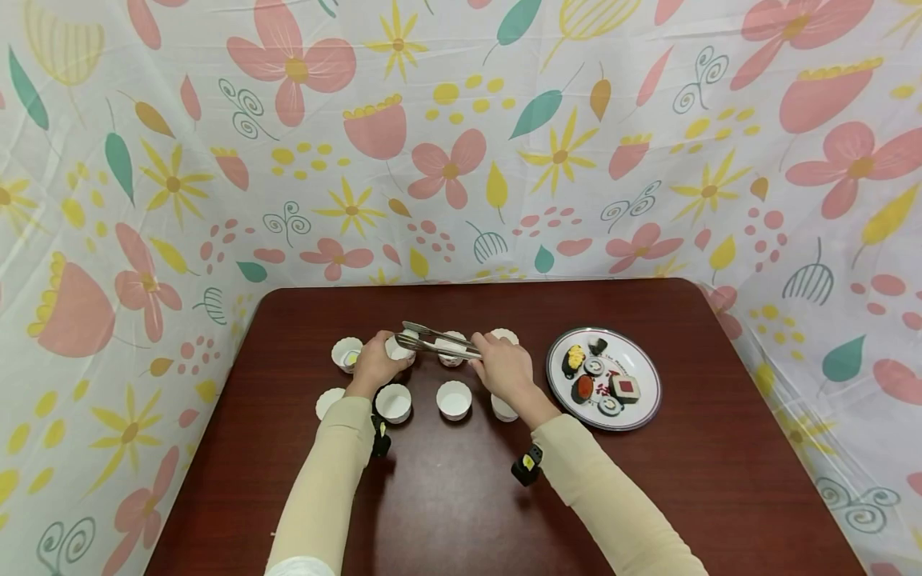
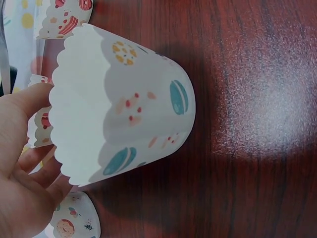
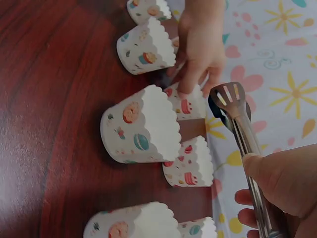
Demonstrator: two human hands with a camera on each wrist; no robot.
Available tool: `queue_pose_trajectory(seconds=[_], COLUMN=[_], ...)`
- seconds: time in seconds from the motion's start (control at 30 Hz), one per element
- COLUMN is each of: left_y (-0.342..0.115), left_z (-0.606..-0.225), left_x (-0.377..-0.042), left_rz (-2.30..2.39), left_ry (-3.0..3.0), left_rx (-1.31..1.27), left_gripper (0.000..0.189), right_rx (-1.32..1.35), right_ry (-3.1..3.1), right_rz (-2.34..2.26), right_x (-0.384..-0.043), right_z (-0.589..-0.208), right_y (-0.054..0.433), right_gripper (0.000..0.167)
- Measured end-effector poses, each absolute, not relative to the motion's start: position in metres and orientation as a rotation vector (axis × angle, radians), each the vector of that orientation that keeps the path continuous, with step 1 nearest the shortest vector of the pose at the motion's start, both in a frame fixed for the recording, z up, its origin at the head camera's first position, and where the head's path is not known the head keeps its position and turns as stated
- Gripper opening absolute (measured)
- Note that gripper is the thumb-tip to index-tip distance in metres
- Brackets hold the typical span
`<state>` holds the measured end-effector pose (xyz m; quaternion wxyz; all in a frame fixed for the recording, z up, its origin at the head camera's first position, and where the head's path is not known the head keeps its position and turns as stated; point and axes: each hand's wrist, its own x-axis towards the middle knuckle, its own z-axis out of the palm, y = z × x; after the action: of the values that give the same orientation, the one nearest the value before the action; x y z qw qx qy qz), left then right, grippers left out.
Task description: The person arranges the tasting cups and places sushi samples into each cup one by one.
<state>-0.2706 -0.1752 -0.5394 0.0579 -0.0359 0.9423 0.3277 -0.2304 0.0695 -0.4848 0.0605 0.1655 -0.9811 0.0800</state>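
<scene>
Steel tongs (image 3: 249, 141) gripped in the right hand (image 1: 504, 368), tips above a paper cup (image 3: 192, 106) | left hand (image 1: 374, 368) holds that cup's rim, probably to stop it tipping

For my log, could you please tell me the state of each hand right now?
Left hand: closed, holding a patterned cup.
Right hand: closed, holding metal tongs.

Metal tongs (image 1: 438, 349) in right hand (image 1: 506, 370)
</scene>
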Motion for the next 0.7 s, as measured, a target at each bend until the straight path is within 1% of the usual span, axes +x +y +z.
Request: queue_pose_trajectory(seconds=[0.33, 0.7], left_y=[-0.175, -0.175], left_z=[-0.539, -0.542], left_x=[-0.27, -0.27], left_rz=[0.975, 0.977], left_ry=[2.851, 2.855], left_rx=[-0.118, -0.12], left_gripper=[0.067, 0.067], right_rx=[0.519, 0.495], right_ry=[-3.024, -3.049], right_rz=[0.179, 0.23], right_x=[-0.232, -0.231], right_z=[-0.493, -0.502], right_y=[0.055, 0.052], right_gripper=[0.03, 0.033])
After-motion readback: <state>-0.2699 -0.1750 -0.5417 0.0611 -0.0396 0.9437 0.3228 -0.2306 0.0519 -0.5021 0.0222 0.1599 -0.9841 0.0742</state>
